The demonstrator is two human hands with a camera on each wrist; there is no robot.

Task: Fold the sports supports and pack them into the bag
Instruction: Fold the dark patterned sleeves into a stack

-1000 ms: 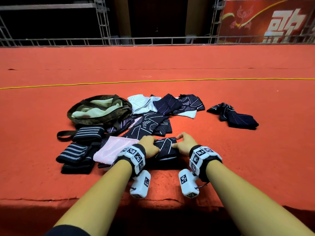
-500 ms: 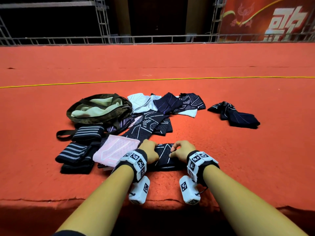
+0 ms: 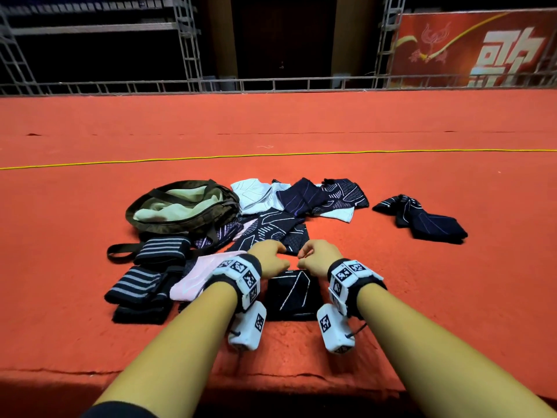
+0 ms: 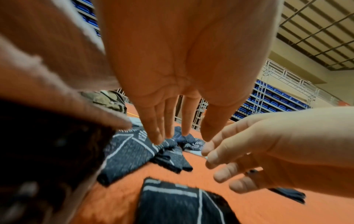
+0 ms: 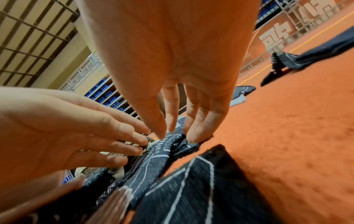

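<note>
A folded black support with white lines point(image 3: 291, 294) point(image 4: 182, 201) point(image 5: 201, 189) lies flat on the red carpet between my wrists. My left hand point(image 3: 271, 253) point(image 4: 168, 121) and right hand point(image 3: 313, 254) point(image 5: 178, 118) hover just beyond it, close together, fingers loosely extended and holding nothing. Just ahead of them lies an unfolded black patterned support point(image 3: 271, 230) point(image 4: 130, 153). The olive bag point(image 3: 184, 208) stands open at the back left, pale lining showing.
A pink support point(image 3: 200, 273) and striped dark bands point(image 3: 162, 250) point(image 3: 135, 286) lie to the left. White and navy supports point(image 3: 301, 194) are piled behind. A dark pair point(image 3: 422, 218) lies apart at the right. The carpet edge runs near me.
Both hands have let go of the folded black support after drawing it toward me, and have lifted forward off it with the fingers now loose.
</note>
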